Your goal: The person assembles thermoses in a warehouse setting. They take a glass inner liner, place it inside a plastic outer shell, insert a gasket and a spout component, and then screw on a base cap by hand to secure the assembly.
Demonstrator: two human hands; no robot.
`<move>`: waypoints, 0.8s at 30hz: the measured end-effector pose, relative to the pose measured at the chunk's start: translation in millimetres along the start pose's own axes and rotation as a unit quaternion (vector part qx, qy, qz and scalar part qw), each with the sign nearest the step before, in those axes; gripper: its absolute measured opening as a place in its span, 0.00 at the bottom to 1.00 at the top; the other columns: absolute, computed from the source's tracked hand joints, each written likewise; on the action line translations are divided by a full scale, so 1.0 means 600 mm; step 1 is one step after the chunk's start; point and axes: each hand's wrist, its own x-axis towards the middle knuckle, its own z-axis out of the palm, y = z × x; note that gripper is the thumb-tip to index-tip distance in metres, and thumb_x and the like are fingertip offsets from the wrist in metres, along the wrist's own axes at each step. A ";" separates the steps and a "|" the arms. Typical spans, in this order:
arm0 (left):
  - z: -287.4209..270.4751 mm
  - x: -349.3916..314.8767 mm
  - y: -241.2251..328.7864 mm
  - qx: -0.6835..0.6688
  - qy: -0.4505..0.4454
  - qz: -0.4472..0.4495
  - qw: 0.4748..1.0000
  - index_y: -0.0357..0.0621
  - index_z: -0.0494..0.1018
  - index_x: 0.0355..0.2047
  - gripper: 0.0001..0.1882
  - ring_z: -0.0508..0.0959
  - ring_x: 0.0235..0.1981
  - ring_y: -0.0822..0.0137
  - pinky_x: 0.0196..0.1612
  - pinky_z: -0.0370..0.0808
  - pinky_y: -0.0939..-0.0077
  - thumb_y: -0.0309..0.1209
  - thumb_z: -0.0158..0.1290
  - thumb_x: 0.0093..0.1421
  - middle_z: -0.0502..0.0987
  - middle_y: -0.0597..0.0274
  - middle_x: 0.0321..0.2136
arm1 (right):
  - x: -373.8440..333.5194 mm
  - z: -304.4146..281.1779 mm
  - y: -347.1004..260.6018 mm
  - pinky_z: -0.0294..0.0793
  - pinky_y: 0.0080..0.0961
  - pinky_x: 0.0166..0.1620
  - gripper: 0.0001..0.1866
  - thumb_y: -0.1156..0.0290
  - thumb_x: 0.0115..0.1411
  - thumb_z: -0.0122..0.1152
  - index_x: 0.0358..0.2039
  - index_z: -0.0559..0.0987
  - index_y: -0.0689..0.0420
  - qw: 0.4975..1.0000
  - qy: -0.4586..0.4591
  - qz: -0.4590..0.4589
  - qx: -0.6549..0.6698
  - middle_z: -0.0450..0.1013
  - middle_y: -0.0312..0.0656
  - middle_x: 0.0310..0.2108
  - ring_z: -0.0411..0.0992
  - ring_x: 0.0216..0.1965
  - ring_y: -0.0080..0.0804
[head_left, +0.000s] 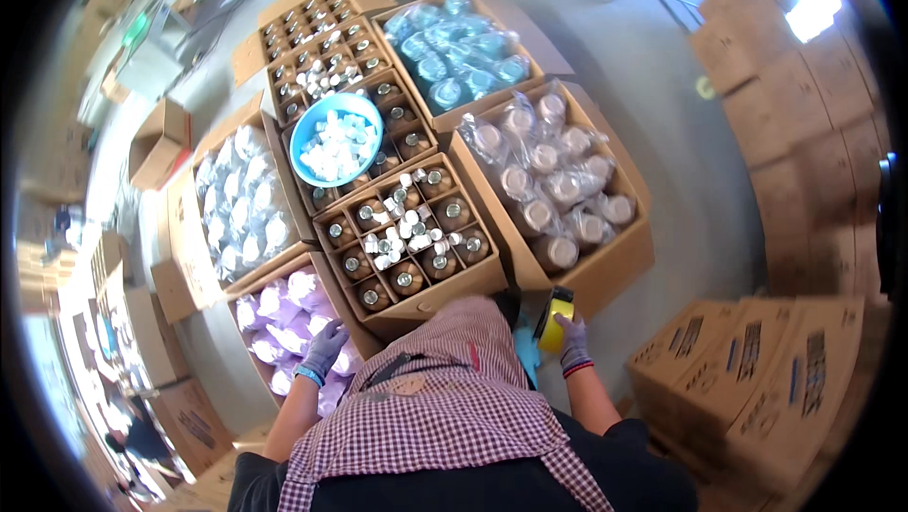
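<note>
My right hand (pixel 575 347), in a purple-grey glove, grips a wide roll of yellow tape (pixel 552 321) beside my right hip. In a similar glove, my left hand (pixel 323 351) lies with fingers stretched out over the near-left carton of purple plastic-wrapped items (pixel 293 299), close to its right wall. Straight ahead of me stands a divided carton (pixel 430 299) of clear glass bottles, one per compartment. Loose white caps (pixel 409 226) are strewn on top of the bottles and dividers.
A blue basin (pixel 299 148) of small white pieces rests on bottle cartons farther back. Cartons of wrapped items stand around: white-topped (pixel 544 157) at right, teal (pixel 445 53) behind, silvery (pixel 244 200) at left. Closed cartons (pixel 747 361) are stacked at right.
</note>
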 end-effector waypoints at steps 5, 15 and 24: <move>0.156 0.075 -0.004 0.042 -0.016 -0.044 0.998 0.33 0.72 0.59 0.31 0.78 0.58 0.53 0.61 0.73 0.65 0.46 0.56 0.66 0.79 0.42 0.54 | 0.195 0.055 -0.045 0.74 0.39 0.56 0.47 0.76 0.54 0.62 0.74 0.57 0.55 0.938 -0.090 -0.084 -0.323 0.72 0.52 0.54 0.74 0.52 0.46; 0.494 0.373 -0.080 0.135 -0.267 -0.122 0.946 0.41 0.71 0.62 0.34 0.76 0.59 0.49 0.62 0.72 0.60 0.50 0.55 0.62 0.76 0.44 0.58 | 0.452 0.210 0.013 0.62 0.52 0.59 0.42 0.75 0.53 0.67 0.70 0.68 0.39 0.582 -0.011 -0.396 -0.711 0.68 0.48 0.46 0.66 0.53 0.52; 0.949 0.495 -0.374 0.226 -0.361 -0.052 0.903 0.44 0.73 0.59 0.23 0.75 0.61 0.46 0.61 0.72 0.50 0.38 0.45 0.67 0.74 0.43 0.59 | 0.544 0.186 0.169 0.54 0.58 0.67 0.31 0.74 0.60 0.57 0.66 0.68 0.62 0.569 0.031 -0.467 -0.676 0.65 0.61 0.51 0.63 0.54 0.60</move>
